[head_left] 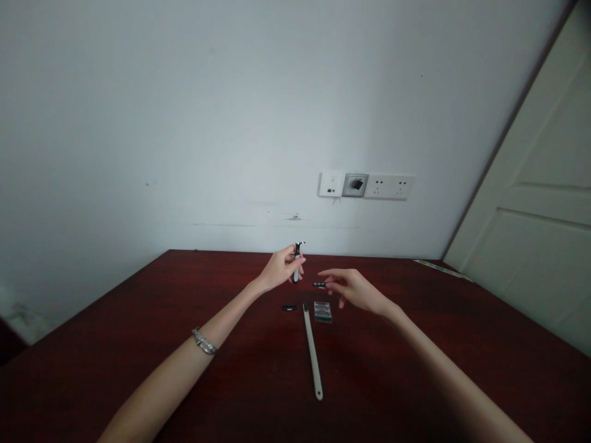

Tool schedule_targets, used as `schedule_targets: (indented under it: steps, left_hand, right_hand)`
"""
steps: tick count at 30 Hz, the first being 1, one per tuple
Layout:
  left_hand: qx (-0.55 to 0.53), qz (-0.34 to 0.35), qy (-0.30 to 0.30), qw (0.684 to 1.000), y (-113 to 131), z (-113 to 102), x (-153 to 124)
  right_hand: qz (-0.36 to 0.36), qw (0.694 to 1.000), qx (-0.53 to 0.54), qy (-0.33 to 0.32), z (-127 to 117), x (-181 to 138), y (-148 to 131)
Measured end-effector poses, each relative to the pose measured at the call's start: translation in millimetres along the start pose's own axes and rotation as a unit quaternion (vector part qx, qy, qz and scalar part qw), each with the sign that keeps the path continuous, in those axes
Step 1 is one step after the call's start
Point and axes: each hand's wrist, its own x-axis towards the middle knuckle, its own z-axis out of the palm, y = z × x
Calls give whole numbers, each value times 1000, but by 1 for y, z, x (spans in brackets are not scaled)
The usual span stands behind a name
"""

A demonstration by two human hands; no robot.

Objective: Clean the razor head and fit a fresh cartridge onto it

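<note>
My left hand (280,268) is closed around a short razor handle (296,269), pale grey with a black neck and a shiny metal top, held upright above the table. To its right, my right hand (355,290) pinches a small black bar (318,284), which looks like a razor head, between thumb and fingers. The two held pieces are apart. Below my hands, another small black piece (289,307) lies on the table. Beside it are a long pale grey handle (313,357) with a hole at its near end and a clear plastic case (322,312), whose contents are too small to make out.
The dark red wooden table (221,394) reaches back to a white wall (207,123). Wall sockets (367,186) are set above its back edge. A pale printed strip (443,269) lies at the far right, near a white panelled door (540,184).
</note>
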Motion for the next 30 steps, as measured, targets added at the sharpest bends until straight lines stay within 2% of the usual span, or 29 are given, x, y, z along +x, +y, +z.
schedule_targets:
  steps: [6,15,30]
  left_hand:
    - [9,5,7,1000,0,-6,0]
    - [6,7,19,1000,1,-9,1]
    - [-1,12,19,1000,1,-9,1]
  right_hand:
    - [11,997,70,11,1,-3,-17]
    - [27,995,72,61,2,-3,-20]
    - [12,995,61,83,1,-2,-17]
